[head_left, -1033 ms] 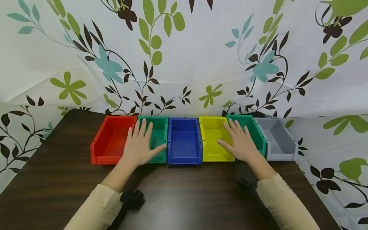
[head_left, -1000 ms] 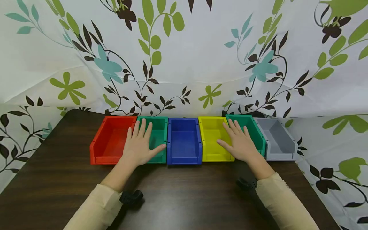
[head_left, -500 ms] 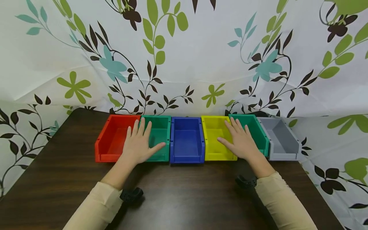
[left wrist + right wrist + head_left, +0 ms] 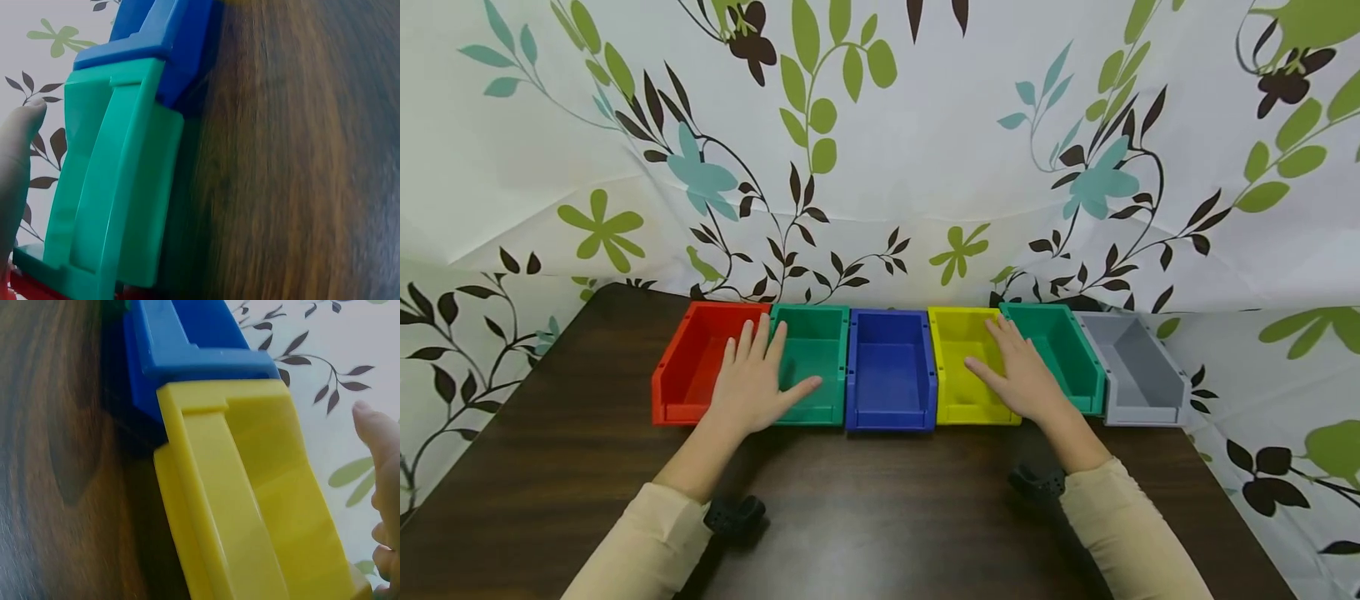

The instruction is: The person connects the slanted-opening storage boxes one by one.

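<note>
In the head view my left hand [image 4: 748,379] is spread above the left green bin [image 4: 812,367], its outer fingers overlapping the red bin [image 4: 688,367]. My right hand [image 4: 1026,371] has its fingers spread too, over the yellow bin [image 4: 955,404] and the edge of the right green bin [image 4: 1067,358]. Neither hand holds anything. Between the hands sits the blue bin [image 4: 891,367]. The left wrist view shows the thumb [image 4: 22,131] beside the green bin's front lip; the right wrist view has the other thumb [image 4: 375,428] past the yellow bin.
A grey bin [image 4: 1138,367] ends the row on the right. The bins stand side by side along the back of the dark wooden table [image 4: 880,517]. Behind them hangs a white cloth [image 4: 917,125] printed with leaves and flowers. Each wrist wears a black camera.
The head view has shifted slightly, so the bins appear a little further right. My left hand has drawn slightly left against the bins, and my right hand also sits slightly further left over them.
</note>
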Available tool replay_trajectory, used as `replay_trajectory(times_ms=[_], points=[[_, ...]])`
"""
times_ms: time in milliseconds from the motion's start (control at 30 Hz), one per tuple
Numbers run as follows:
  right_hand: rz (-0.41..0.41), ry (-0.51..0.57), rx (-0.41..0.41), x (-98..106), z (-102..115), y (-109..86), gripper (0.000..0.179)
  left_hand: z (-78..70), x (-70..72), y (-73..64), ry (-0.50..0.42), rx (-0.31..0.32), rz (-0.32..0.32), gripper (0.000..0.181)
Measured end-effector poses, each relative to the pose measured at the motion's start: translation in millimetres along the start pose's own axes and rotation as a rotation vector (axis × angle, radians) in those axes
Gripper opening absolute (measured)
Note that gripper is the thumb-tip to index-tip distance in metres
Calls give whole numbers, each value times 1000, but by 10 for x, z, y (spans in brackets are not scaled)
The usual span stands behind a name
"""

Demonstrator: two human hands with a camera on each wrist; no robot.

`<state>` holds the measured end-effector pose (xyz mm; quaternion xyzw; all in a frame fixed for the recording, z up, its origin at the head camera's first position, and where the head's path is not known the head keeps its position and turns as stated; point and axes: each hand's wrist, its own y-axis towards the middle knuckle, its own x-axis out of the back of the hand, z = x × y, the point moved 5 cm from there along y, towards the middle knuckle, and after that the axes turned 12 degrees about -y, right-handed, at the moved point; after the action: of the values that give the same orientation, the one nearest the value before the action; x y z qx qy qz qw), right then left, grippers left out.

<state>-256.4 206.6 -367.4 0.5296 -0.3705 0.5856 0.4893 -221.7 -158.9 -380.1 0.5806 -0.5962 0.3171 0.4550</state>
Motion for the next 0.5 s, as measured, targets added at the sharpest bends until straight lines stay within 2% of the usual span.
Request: replay_trajectory(times_ms=[300,500], points=[[-16,243,-17,35,286,81,76,143,94,-24,-123,-51,-23,95],[-22,412,-41,71,495,150,64,241,247,-35,-187,-60,-34,89]])
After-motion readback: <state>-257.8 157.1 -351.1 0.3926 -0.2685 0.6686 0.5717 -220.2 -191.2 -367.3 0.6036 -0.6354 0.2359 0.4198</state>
